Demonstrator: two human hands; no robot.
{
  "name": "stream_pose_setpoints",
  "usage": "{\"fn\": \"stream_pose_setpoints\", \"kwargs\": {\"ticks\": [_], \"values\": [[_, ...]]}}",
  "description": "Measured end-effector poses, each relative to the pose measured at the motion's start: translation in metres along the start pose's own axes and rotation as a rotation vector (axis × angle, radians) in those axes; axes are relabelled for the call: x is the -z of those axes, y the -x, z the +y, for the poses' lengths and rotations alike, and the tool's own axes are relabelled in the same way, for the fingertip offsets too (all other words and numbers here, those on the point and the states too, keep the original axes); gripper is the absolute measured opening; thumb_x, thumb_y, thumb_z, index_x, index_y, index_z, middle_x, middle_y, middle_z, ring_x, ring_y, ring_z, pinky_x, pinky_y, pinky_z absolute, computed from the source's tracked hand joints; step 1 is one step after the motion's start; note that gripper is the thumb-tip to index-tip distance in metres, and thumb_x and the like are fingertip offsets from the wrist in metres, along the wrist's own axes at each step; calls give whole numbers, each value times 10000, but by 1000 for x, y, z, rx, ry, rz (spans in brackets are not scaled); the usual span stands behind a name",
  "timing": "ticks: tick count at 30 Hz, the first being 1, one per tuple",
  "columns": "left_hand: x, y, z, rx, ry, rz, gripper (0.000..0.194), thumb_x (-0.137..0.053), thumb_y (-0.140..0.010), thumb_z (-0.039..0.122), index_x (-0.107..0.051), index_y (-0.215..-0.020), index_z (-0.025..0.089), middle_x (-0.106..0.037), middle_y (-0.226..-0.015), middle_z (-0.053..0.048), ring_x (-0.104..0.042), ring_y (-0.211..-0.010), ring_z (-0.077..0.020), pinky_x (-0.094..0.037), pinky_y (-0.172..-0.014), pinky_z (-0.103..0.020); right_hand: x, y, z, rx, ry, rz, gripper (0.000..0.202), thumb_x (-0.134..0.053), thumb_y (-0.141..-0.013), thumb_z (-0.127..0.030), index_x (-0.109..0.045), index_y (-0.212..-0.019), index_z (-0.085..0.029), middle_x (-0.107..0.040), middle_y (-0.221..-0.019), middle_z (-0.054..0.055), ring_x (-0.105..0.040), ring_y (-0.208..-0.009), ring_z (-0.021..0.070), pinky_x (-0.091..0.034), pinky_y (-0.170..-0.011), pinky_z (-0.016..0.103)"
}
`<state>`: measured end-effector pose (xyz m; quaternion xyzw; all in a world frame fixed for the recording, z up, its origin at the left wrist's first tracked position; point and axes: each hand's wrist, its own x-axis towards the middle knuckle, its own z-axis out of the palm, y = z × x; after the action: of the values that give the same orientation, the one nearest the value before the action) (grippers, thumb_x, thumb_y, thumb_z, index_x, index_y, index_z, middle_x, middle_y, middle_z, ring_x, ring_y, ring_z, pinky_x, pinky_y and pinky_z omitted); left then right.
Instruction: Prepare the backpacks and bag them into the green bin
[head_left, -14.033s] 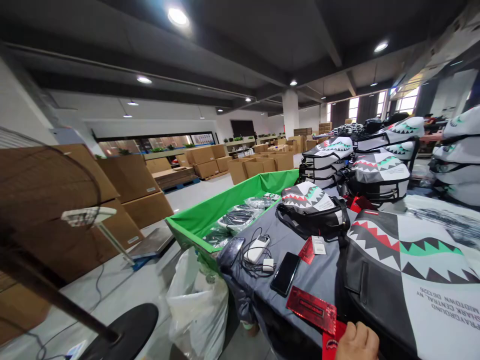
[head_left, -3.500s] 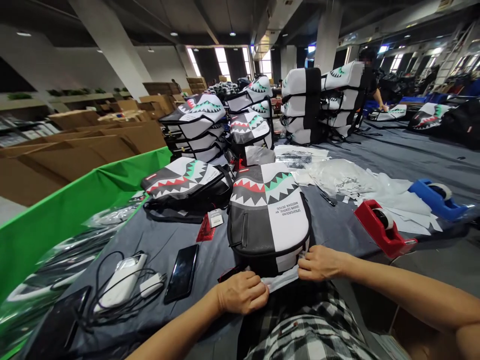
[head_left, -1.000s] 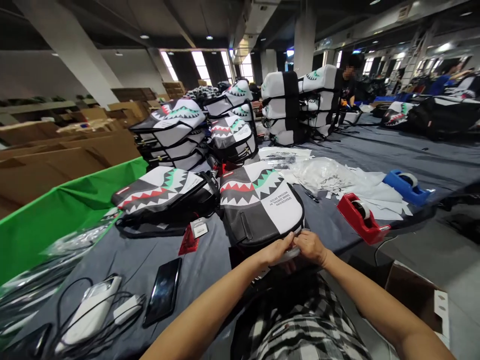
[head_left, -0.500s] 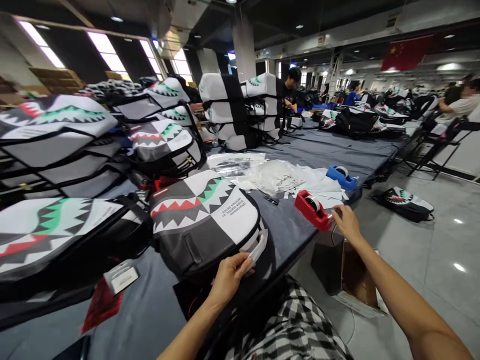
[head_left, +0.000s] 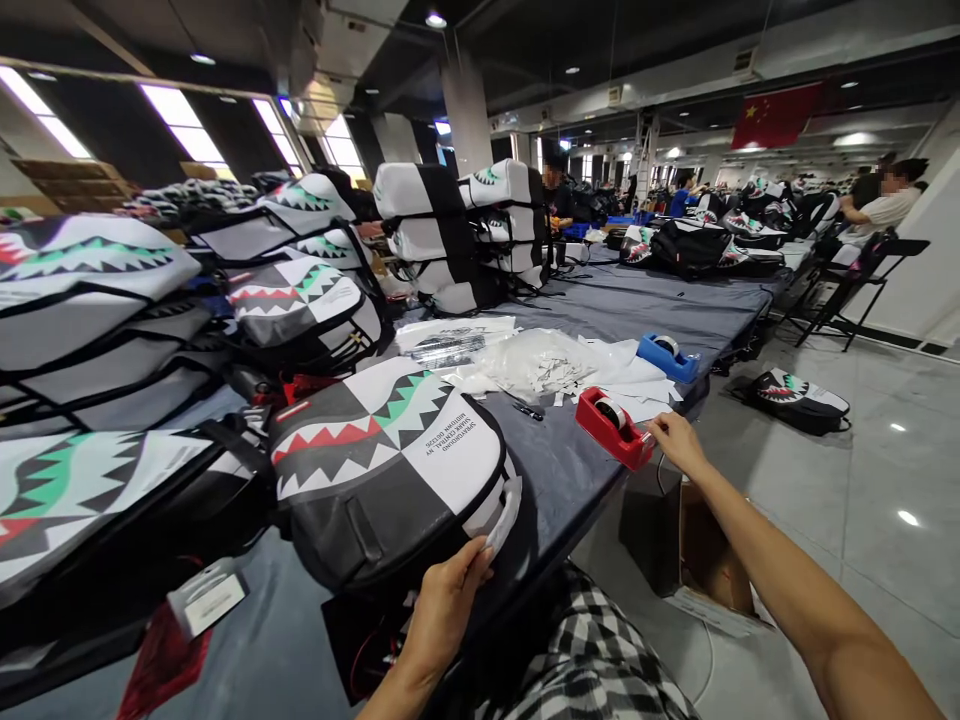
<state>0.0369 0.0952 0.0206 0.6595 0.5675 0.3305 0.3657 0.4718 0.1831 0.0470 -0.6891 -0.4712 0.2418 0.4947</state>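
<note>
Left hand (head_left: 448, 598) pinching a pale strip (head_left: 507, 512), right hand (head_left: 675, 444) reaching out to the red tape dispenser (head_left: 609, 436).
The checkered backpack (head_left: 390, 470) lies face up on the tabletop (head_left: 559, 480), left of the frame's centre, the strip at its lower-right edge between the left thumb and fingers; the right fingertips are drawn together at the dispenser's near end, right of centre, though whether they grip any tape (head_left: 609, 408) is too small to tell. A light, steady left pinch should stop the strip from loosening, while tearing tape cleanly probably calls for a short downward tug against the dispenser's end. The dispenser sits near the tabletop's edge, so a hard sideways pull could drag it off.
</note>
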Motion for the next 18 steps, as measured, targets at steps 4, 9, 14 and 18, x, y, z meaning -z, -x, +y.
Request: {"fn": "stream_pose_setpoints", "kwargs": {"ticks": [4,9,14,18], "values": [[0,1,-2,-56,-74,24,468,-497,-864,591,-743,-1009,219,-747,-725,-16,-721,-712,-195,-526,-679,-229,-7,38,10,-91,-195,78,463,-737,-674,-614,-492,-594,-229,-496,-527,-18,-424,-497,132,-305,-470,243],[4,-1,8,-5,32,12,529,-536,-829,642,-739,-976,176,-690,-619,-16,-682,-611,-193,-536,-639,-254,-85,93,3,-219,-506,-6,661,-650,-605,-837,-344,-632,-251,-324,-528,-79,-263,-441,82,-198,-390,204],[13,-4,22,70,132,-107,526,-572,-801,623,-741,-914,138,-681,-644,-34,-650,-596,-186,-522,-606,-262,-156,175,-33,-280,-867,-446,561,-754,-706,-685,-437,-711,-222,-374,-563,-80,-261,-444,57,-189,-397,185],[19,-1,28,11,39,-129,471,-713,-721,543,-754,-963,142,-736,-813,-38,-664,-725,-198,-509,-687,-263,-186,212,-50,-238,-931,-614,536,-762,-739,-651,-445,-742,-219,-369,-508,-110,-251,-435,49,-200,-422,185]]}}
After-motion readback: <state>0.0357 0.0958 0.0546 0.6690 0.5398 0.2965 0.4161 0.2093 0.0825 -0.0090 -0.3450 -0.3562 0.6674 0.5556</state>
